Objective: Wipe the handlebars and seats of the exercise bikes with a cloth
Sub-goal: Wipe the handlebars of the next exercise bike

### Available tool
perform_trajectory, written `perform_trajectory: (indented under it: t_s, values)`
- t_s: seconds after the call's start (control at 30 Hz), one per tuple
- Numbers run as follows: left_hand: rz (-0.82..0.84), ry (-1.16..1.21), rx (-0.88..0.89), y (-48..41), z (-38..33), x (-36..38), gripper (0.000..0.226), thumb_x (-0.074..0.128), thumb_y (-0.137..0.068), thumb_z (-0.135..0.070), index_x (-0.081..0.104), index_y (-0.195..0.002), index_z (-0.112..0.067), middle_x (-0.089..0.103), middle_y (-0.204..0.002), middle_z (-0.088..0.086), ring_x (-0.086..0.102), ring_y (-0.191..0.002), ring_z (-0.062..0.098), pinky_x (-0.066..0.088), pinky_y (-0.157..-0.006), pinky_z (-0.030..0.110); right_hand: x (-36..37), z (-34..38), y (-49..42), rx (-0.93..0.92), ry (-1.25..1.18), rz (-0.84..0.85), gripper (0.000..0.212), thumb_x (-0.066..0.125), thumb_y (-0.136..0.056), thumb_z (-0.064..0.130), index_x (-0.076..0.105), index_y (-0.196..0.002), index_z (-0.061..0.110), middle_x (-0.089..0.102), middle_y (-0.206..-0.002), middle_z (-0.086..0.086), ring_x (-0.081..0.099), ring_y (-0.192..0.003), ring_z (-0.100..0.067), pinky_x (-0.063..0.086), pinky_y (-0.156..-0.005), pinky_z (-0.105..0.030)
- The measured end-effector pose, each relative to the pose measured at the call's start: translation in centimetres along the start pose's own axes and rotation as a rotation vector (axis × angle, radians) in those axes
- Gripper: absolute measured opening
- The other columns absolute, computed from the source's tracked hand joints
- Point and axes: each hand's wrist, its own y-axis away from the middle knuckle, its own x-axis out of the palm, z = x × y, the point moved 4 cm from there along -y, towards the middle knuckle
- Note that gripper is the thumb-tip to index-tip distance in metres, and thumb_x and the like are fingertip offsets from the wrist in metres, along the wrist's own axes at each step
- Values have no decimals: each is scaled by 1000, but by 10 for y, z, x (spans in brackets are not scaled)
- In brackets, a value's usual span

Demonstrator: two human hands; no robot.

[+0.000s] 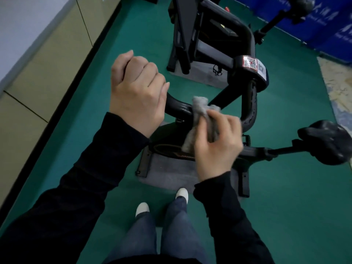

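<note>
A black exercise bike stands right in front of me, its curved handlebar looping from left to right. My left hand grips the handlebar's left end, fingers curled round it. My right hand holds a grey cloth wrapped against the middle of the bar. The bike's black seat juts out at the right on its post, apart from both hands.
A second black bike stands just beyond on a grey mat. The green floor runs all round. A tan wall panel borders the left, a blue banner the far right. My feet are close to the near bike's base.
</note>
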Motion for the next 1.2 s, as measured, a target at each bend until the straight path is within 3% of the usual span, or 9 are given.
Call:
perform_trajectory:
  t_s: [0.1, 0.3, 0.43, 0.53, 0.73, 0.9, 1.0, 1.1, 1.2]
  values:
    - [-7, 8, -8, 0, 0, 1, 33, 40, -97, -23, 64, -80, -7, 62, -85, 5, 44, -99, 22, 20, -108, 35, -10, -13, 4, 107, 11, -135, 10, 68, -85, 3, 70, -94, -1, 60, -88, -16, 53, -80, -11, 42, -78, -7]
    - [-23, -11, 16, 0, 0, 1, 34, 40, -97, -24, 63, -79, -7, 62, -84, 5, 43, -98, 22, 20, -107, 34, 8, 2, 16, 53, -39, -77, 11, 68, -85, 2, 69, -95, -1, 59, -89, -13, 54, -81, -13, 43, -77, -11]
    - [-37, -13, 8, 0, 0, 2, 35, 41, -98, -23, 63, -77, -6, 62, -82, 5, 46, -96, 23, 22, -107, 35, -15, -24, 12, 194, -2, -220, 11, 66, -85, 2, 70, -95, -1, 60, -93, -16, 54, -85, -11, 42, -80, -8]
    - [-34, -17, 5, 0, -1, 2, 34, 41, -97, -23, 63, -78, -6, 62, -83, 5, 48, -96, 25, 22, -107, 36, -6, -13, 14, 211, -32, -236, 11, 67, -84, 0, 69, -95, -1, 59, -92, -16, 52, -86, -7, 38, -82, -4]
    - [-9, -31, 15, 0, -2, 2, 34, 40, -97, -23, 63, -80, -6, 64, -87, 7, 45, -100, 25, 22, -106, 36, 23, 23, 8, 60, -150, -39, 13, 69, -84, 3, 72, -96, 1, 58, -90, -14, 60, -82, -26, 52, -77, -34]
    - [-13, -32, 7, 1, -1, 2, 34, 40, -97, -24, 64, -79, -6, 63, -85, 6, 43, -99, 23, 22, -106, 37, 8, 4, 16, 149, -189, -84, 15, 69, -84, 2, 69, -99, 1, 61, -95, -11, 59, -89, -12, 48, -83, -18]
    - [-28, -24, 8, 0, -1, 2, 33, 41, -97, -23, 63, -78, -6, 63, -84, 6, 43, -98, 24, 23, -106, 37, 7, -10, 42, 390, -408, 6, 15, 65, -87, 2, 67, -101, 4, 65, -100, -9, 62, -96, -15, 51, -87, -29]
    - [-49, -24, 21, 0, 0, 2, 32, 43, -96, -22, 63, -77, -6, 63, -83, 7, 45, -96, 24, 24, -105, 37, 21, -18, 82, 984, -699, 156, 14, 65, -89, 8, 66, -103, 7, 70, -104, -10, 64, -104, -28, 50, -95, -51]
    - [-49, -24, 29, 0, 0, 2, 31, 43, -96, -22, 63, -77, -6, 63, -83, 6, 44, -97, 24, 23, -105, 37, 35, -22, 83, 1393, -924, 65, 25, 60, -92, 10, 62, -115, 2, 67, -114, -18, 63, -108, -30, 46, -102, -48]
